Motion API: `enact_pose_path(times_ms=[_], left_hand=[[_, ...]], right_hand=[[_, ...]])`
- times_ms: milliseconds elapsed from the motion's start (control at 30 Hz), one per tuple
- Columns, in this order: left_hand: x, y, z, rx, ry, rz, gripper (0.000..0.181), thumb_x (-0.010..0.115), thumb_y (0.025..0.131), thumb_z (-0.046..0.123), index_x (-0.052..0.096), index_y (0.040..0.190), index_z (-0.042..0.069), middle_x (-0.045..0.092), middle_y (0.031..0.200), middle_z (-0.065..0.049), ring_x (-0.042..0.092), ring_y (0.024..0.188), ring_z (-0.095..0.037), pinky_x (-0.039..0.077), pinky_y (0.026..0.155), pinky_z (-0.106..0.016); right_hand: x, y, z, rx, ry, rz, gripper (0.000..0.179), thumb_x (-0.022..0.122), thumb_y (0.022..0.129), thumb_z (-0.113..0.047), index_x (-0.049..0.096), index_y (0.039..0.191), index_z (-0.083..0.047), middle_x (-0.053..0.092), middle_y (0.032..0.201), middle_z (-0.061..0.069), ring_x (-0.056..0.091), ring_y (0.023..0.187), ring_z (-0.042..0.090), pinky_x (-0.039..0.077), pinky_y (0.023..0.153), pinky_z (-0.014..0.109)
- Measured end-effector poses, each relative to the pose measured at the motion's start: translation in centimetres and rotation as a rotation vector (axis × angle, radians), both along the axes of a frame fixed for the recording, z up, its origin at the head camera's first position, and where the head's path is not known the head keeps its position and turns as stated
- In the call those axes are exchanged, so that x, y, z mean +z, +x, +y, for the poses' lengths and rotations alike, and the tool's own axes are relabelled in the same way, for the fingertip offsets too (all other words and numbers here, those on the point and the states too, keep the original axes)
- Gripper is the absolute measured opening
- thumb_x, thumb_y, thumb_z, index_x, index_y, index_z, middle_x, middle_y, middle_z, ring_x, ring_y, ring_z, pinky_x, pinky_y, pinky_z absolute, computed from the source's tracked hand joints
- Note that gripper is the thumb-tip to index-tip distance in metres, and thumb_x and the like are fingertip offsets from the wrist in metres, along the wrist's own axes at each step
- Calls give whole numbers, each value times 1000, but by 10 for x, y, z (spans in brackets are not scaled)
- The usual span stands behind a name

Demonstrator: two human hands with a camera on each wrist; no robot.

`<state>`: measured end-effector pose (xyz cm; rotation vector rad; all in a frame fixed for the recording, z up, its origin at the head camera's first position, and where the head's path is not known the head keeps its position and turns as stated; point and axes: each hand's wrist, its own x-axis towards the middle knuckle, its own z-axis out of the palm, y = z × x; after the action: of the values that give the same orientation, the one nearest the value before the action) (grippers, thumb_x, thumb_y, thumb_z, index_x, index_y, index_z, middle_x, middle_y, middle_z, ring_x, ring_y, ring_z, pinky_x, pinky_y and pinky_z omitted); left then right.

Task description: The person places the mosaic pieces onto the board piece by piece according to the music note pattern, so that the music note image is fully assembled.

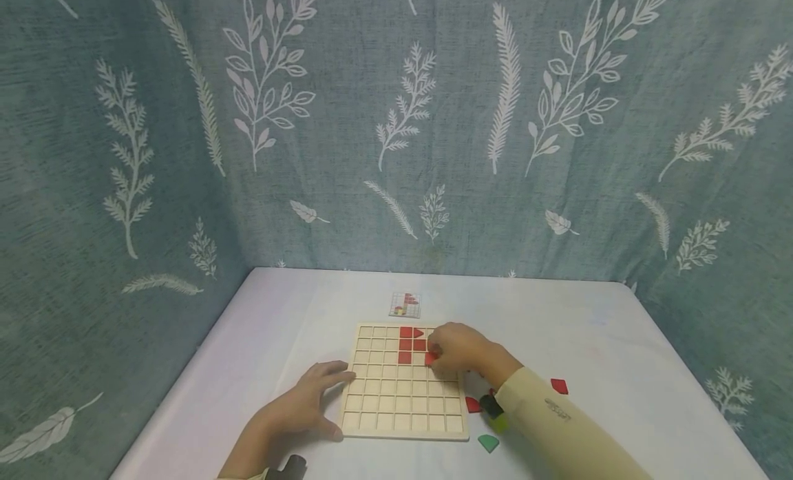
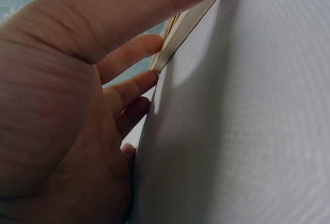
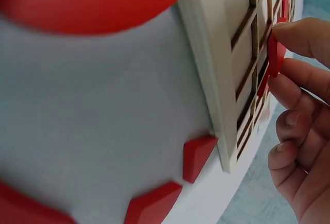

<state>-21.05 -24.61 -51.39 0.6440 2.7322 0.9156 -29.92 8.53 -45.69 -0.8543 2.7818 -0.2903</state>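
A pale wooden grid board (image 1: 403,404) lies on the table, with several red pieces (image 1: 405,345) set in its upper squares. One of these is a red triangle (image 1: 418,333). My right hand (image 1: 461,349) is over the board's upper right part. Its thumb and finger pinch a red tile (image 3: 275,54), tilted among the grid squares; its full outline is partly hidden by the fingers. My left hand (image 1: 306,401) rests at the board's left side, fingertips and thumb touching the edge, fingers spread and relaxed.
A small pattern card (image 1: 405,305) lies beyond the board. To the right are a green piece (image 1: 488,443) and loose red pieces (image 1: 559,385), some partly behind the right forearm. A leaf-patterned curtain (image 1: 396,122) hangs behind the white table (image 1: 545,315).
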Motion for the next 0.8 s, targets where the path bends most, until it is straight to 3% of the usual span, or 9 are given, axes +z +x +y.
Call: enact_pose_path(times_ms=[333,633,800], left_hand=[[3,0,2,18,6,-24,103,88,50,54,51,141,23,32,152,-9,23,140,-38,24,108,-64],[3,0,2,10,12,-12,103,88,50,53,52,141,21,33,151,-7,23,140,-38,23,108,-64],[5,2,2,6,16,-12,103,88,50,52,51,141,21,33,151,-7,23,140,-37,23,108,-64]], right_hand=[[-7,-6,-13,36,5,39,12,75,81,-29,65,80,-22,54,74,-11,50,71,12,47,68,29],[-6,-1,-18,73,-3,74,14,75,84,-29,69,88,-17,55,78,-11,49,71,11,48,70,30],[-11,0,-19,96,19,122,13,74,84,-29,67,82,-19,55,77,-11,49,70,10,49,70,30]])
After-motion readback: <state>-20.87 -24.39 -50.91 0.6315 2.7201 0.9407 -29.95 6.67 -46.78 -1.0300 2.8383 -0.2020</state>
